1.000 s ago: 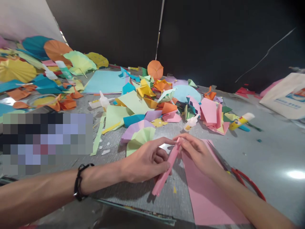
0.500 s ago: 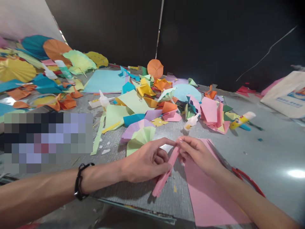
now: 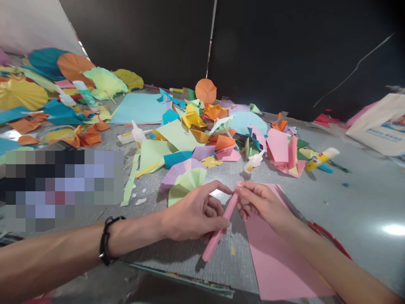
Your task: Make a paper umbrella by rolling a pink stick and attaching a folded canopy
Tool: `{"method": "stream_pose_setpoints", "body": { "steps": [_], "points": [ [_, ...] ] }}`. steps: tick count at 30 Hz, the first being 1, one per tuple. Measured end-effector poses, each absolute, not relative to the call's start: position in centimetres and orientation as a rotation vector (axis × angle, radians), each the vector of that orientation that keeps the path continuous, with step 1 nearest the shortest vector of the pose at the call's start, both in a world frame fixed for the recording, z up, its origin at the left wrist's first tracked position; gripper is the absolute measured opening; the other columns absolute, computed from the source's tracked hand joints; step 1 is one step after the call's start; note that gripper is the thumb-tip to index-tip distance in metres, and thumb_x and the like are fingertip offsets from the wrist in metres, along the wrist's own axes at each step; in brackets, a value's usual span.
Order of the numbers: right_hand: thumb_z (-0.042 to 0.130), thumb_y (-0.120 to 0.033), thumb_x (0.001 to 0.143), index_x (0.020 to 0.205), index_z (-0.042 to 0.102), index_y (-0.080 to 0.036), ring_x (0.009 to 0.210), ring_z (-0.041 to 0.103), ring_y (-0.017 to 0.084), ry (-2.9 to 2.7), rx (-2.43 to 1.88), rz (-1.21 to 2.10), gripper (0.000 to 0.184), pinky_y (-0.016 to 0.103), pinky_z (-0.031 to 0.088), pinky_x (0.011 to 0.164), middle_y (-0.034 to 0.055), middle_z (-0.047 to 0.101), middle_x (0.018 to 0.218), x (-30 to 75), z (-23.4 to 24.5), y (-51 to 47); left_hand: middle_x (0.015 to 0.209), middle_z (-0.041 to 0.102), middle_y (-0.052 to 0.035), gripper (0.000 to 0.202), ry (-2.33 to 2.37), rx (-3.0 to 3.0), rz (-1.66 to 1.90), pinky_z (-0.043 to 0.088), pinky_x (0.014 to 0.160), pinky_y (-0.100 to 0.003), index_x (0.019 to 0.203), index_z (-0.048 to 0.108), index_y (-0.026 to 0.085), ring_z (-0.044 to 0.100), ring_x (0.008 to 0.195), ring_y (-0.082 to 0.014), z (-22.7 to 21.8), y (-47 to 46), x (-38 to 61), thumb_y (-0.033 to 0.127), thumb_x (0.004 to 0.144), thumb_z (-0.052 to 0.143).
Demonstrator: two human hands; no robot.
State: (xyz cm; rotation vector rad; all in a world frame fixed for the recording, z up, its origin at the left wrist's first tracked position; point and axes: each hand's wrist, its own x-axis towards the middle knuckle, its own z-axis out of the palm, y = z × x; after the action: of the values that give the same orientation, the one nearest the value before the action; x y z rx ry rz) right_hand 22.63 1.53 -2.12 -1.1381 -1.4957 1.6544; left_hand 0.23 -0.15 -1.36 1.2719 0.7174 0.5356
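Note:
Both my hands hold a narrow folded strip of pink paper that slants from upper right to lower left above the grey table. My left hand, with a black band on its wrist, grips the strip's middle between thumb and fingers. My right hand pinches the strip's upper end. A flat pink sheet lies under my right forearm. A pleated light green paper fan lies just beyond my left hand.
A heap of coloured paper pieces and folded shapes covers the table's middle. Paper umbrellas lie at the far left. Red-handled scissors lie by my right arm. Glue bottles and a glue stick stand among the paper; a white bag sits far right.
The pink strip looks more tightly pressed together. My right hand's fingers have shifted slightly down its upper end. My left hand has stayed in place.

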Motion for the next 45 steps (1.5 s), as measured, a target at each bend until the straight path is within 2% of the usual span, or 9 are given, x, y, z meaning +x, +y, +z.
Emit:
{"method": "stream_pose_setpoints", "body": {
  "steps": [8, 14, 17, 28, 36, 41, 45],
  "points": [
    [0.07, -0.052, 0.096, 0.078, 0.064, -0.019, 0.054, 0.057, 0.01, -1.428, -1.102, 1.665, 0.038, 0.025, 0.048, 0.054, -0.0031, 0.06, 0.065, 22.8, -1.7, 1.2, 0.074, 0.072, 0.0021, 0.051, 0.652, 1.141, 0.489, 0.04, 0.034, -0.015, 0.123, 0.048, 0.019, 0.058, 0.042, -0.0088, -1.8, 0.3, 0.1, 0.028, 0.084, 0.08],
    [0.076, -0.049, 0.091, 0.078, 0.065, -0.018, 0.052, 0.057, 0.009, -1.332, -1.116, 1.657, 0.036, 0.023, 0.045, 0.052, -0.0035, 0.06, 0.064, 22.9, -1.4, 1.4, 0.075, 0.075, -0.0061, 0.028, 0.566, 1.046, 0.405, 0.044, 0.036, -0.015, 0.099, 0.065, 0.011, 0.064, 0.048, -0.0101, -2.1, 0.9, -0.1, 0.031, 0.087, 0.08],
    [0.078, -0.048, 0.09, 0.077, 0.066, -0.017, 0.051, 0.056, 0.009, -1.315, -1.107, 1.663, 0.036, 0.022, 0.045, 0.051, -0.0035, 0.059, 0.063, 22.9, -1.3, 1.4, 0.073, 0.075, -0.0073, 0.025, 0.555, 1.037, 0.38, 0.044, 0.036, -0.014, 0.091, 0.069, 0.01, 0.064, 0.048, -0.01, -2.2, 1.0, -0.2, 0.032, 0.087, 0.08],
    [0.079, -0.046, 0.089, 0.079, 0.069, -0.016, 0.053, 0.06, 0.009, -1.279, -1.047, 1.728, 0.033, 0.02, 0.047, 0.051, -0.0013, 0.062, 0.065, 22.9, -1.5, 1.5, 0.066, 0.074, -0.004, 0.028, 0.586, 1.02, 0.377, 0.042, 0.033, -0.013, 0.082, 0.066, 0.012, 0.062, 0.042, -0.0089, -2.4, 1.0, -0.1, 0.034, 0.081, 0.084],
    [0.076, -0.042, 0.091, 0.08, 0.07, -0.016, 0.053, 0.061, 0.01, -1.274, -1.048, 1.744, 0.029, 0.02, 0.048, 0.052, -0.0014, 0.061, 0.065, 23.1, -1.5, 1.4, 0.062, 0.071, -0.0018, 0.032, 0.59, 1.028, 0.372, 0.039, 0.032, -0.013, 0.083, 0.065, 0.013, 0.06, 0.041, -0.0088, -2.2, 1.0, -0.1, 0.037, 0.079, 0.086],
    [0.076, -0.049, 0.09, 0.081, 0.068, -0.016, 0.051, 0.058, 0.01, -1.324, -1.05, 1.724, 0.036, 0.021, 0.047, 0.051, -0.0026, 0.059, 0.062, 23.0, -1.4, 1.4, 0.058, 0.068, -0.0003, 0.032, 0.592, 1.05, 0.351, 0.038, 0.032, -0.013, 0.083, 0.064, 0.014, 0.058, 0.04, -0.0089, -2.3, 1.0, -0.2, 0.037, 0.079, 0.086],
    [0.065, -0.061, 0.096, 0.072, 0.061, -0.018, 0.046, 0.051, 0.009, -1.407, -1.1, 1.706, 0.05, 0.023, 0.045, 0.046, -0.0034, 0.054, 0.058, 23.0, -1.8, 1.3, 0.063, 0.071, -0.0015, 0.03, 0.559, 1.061, 0.352, 0.038, 0.033, -0.014, 0.083, 0.065, 0.014, 0.06, 0.041, -0.0089, -2.3, 1.0, -0.3, 0.035, 0.08, 0.085]
  ]
}}
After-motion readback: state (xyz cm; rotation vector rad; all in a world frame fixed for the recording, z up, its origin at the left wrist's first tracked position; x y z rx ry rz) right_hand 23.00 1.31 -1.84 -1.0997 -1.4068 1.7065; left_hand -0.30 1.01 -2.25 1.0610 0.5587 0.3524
